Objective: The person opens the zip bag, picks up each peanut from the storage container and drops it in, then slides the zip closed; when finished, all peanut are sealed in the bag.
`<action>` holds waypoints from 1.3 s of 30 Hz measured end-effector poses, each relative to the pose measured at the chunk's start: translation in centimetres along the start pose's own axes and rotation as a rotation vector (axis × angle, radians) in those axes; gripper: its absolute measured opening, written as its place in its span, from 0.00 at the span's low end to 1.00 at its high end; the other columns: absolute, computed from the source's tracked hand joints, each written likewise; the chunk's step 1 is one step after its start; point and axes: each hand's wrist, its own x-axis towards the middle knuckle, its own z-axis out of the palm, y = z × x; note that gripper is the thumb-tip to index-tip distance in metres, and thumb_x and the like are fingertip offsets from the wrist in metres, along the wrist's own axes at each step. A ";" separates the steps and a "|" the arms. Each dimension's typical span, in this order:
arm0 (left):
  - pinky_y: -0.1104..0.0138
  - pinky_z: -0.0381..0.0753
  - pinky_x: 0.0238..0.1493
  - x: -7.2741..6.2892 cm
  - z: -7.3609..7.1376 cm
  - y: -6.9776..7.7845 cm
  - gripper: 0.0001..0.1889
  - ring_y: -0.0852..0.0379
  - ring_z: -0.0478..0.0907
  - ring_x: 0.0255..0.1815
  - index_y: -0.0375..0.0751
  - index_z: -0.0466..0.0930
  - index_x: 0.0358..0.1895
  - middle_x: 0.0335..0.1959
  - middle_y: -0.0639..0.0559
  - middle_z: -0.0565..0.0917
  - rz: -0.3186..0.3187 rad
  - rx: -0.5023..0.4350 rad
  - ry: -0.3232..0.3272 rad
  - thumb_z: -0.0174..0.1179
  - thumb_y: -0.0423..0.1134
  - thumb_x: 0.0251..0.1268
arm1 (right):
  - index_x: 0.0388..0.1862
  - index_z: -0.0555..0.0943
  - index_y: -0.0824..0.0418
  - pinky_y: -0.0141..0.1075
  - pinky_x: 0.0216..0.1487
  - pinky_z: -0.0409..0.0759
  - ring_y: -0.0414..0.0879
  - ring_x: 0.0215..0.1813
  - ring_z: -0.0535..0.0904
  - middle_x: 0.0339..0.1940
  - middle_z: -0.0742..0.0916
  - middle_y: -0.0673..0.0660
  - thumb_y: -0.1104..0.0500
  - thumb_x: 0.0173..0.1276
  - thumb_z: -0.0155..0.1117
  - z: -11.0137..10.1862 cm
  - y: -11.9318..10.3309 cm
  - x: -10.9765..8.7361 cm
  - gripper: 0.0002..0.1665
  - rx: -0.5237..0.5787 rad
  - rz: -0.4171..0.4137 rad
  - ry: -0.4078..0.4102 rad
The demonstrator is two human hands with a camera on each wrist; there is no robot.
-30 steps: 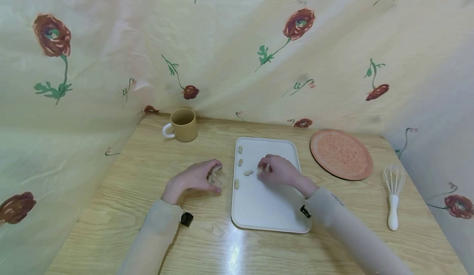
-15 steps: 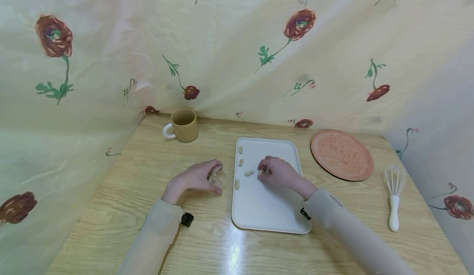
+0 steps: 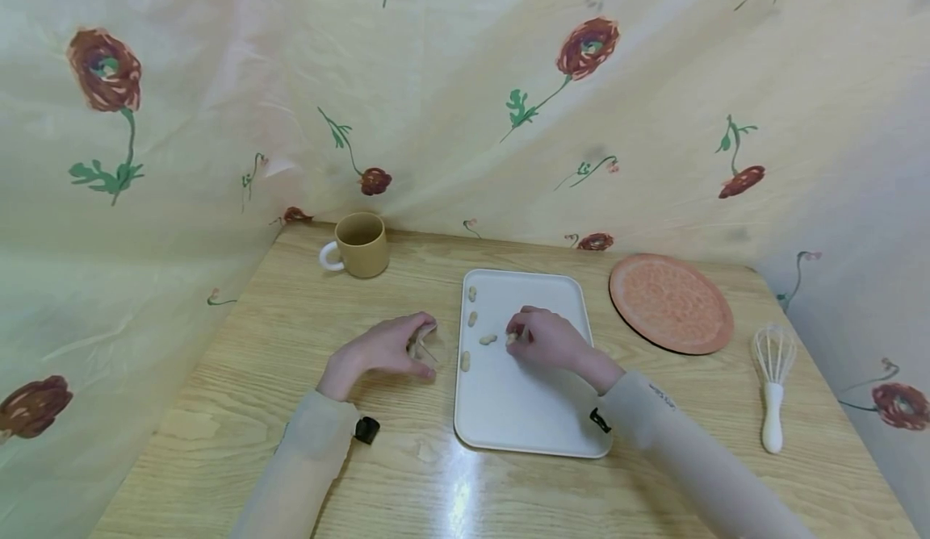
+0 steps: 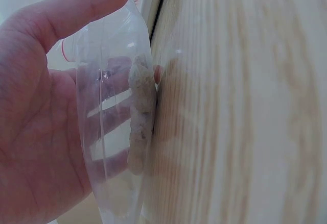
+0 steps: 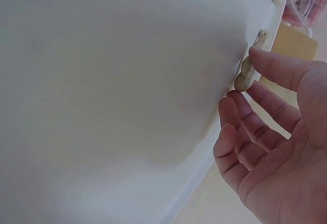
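Observation:
My left hand [image 3: 385, 347] holds a clear plastic bag [image 3: 425, 345] just left of the white tray [image 3: 519, 414], its thumb and fingers spread around the bag's mouth. In the left wrist view, peanuts [image 4: 141, 94] lie inside the bag, low against the wooden table. Over the tray, my right hand [image 3: 550, 340] pinches a peanut [image 5: 245, 76] between thumb and fingers, close to the tray's surface. Several other peanuts lie along the tray's left side, among them a far one [image 3: 472, 294], a near one [image 3: 465, 361] and a sideways one [image 3: 488, 340].
A tan mug [image 3: 363, 250] with a white handle stands at the back left. On the right are a round orange-pink mat [image 3: 670, 303] and a whisk [image 3: 773, 402] with a white handle. Flower-printed cloth [image 3: 450, 119] hangs behind the wooden table [image 3: 407, 482].
My right hand has shifted very slightly, and the peanut in its fingertips shows more plainly than a second ago. The left hand and the bag stay in place.

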 end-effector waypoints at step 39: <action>0.54 0.72 0.62 -0.2 -0.2 0.2 0.40 0.50 0.75 0.61 0.42 0.69 0.66 0.61 0.47 0.78 0.046 0.000 0.014 0.77 0.52 0.51 | 0.50 0.85 0.61 0.34 0.34 0.77 0.46 0.36 0.79 0.43 0.84 0.52 0.59 0.65 0.72 1.4 -8.3 3.8 0.16 0.050 -0.180 -0.038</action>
